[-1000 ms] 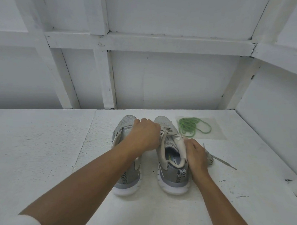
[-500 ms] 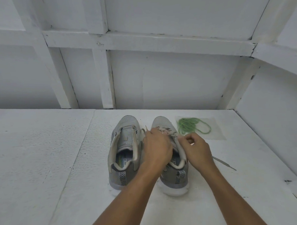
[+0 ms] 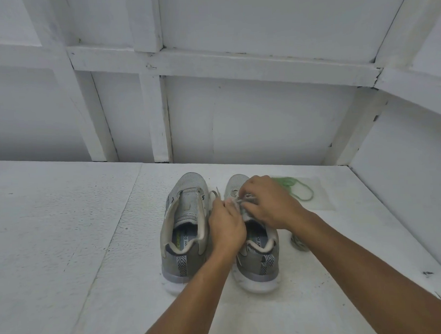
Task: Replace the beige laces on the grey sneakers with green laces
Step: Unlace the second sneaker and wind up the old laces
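Two bare forearms reach in from the near edge over a white table (image 3: 91, 235), where a pair of grey sneakers stands side by side, heels toward the camera. The left-hand sneaker (image 3: 183, 219) sits with its tongue exposed and no lace visible in its eyelets, so its old lace appears to be out already. A loose greyish bundle (image 3: 299, 243) lies on the table just right of the right-hand sneaker (image 3: 258, 256) and may be that removed lace. Over the right-hand sneaker's throat, the left hand (image 3: 227, 224) and the right hand (image 3: 271, 205) meet with curled fingers, both pinching the beige lace (image 3: 237, 200), which is threaded through the eyelets farther up the shoe; one free end trails into the gap between the shoes. How many eyelets remain threaded is hidden under the hands. Farther back and to the right, the green laces (image 3: 297, 191) lie coiled on a clear sheet (image 3: 324, 195), apart from both shoes and untouched. By this evidence the job is in its stripping stage: one shoe looks bare, the second is being unlaced, and neither has yet received a green lace. A white panelled wall (image 3: 263, 127) closes the far side.
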The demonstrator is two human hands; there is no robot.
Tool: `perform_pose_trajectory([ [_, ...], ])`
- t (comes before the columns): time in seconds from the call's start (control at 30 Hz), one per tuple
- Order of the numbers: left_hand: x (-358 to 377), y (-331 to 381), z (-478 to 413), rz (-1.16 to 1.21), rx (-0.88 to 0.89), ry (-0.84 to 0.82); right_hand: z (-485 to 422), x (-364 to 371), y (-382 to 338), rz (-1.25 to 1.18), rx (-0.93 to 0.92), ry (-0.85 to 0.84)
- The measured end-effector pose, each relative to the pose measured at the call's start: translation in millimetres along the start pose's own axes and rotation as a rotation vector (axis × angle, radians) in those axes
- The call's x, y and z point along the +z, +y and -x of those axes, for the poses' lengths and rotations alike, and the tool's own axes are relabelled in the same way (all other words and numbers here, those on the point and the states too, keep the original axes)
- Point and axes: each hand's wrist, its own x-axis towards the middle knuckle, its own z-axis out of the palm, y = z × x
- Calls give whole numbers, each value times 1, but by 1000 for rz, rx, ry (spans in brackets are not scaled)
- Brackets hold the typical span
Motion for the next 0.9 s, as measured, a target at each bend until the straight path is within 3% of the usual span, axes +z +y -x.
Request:
perform_pose_trajectory([
  [0.17, 0, 2, -1, 127, -43, -34, -8, 4, -2, 120, -64, -15],
  [0.33, 0, -2, -1, 62, -16, -14, -10, 0, 2, 194, -128, 10],
  [0.47, 2, -4, -4, 5, -32, -15, -15, -15, 23, 171, 66, 179],
  [0.6, 0, -3, -3, -3, -27, -13, -15, -13, 31, 106, 236, 99],
  [0.73, 1, -4, -3, -1, -17, -5, -11, -4, 14, 7, 44, -10],
  [0.9, -1, -3, -2, 0, -11, -14, -14, 0, 12, 111, -41, -53],
])
